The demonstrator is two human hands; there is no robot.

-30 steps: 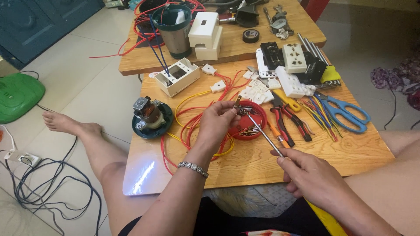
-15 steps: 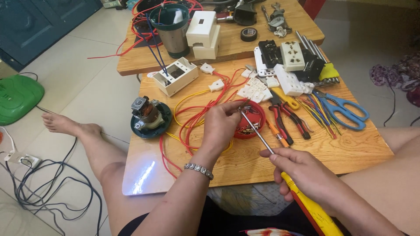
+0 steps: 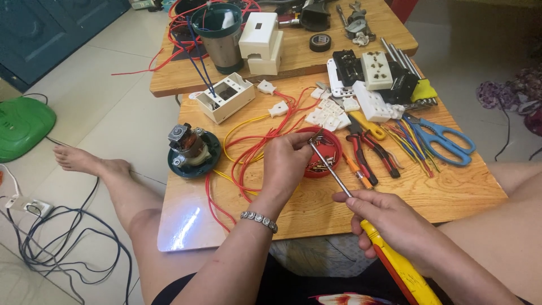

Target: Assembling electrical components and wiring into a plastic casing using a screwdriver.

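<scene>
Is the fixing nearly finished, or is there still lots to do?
Some looks done: the small motor sits out on its green base, and red wires lie loose. In hand: the left hand pinches a small part at the tip of the yellow screwdriver, held by the right hand, above the red dish of screws. Probably plenty left: white sockets and pliers lie unassembled.

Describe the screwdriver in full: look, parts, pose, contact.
The screwdriver has a yellow handle with a red strip, plastic by the look, and a slim bare metal shaft. The right hand grips the handle near the shaft. It slants up and left over the wooden table, tip at the left hand's fingers, above the red dish of small metal parts.
</scene>
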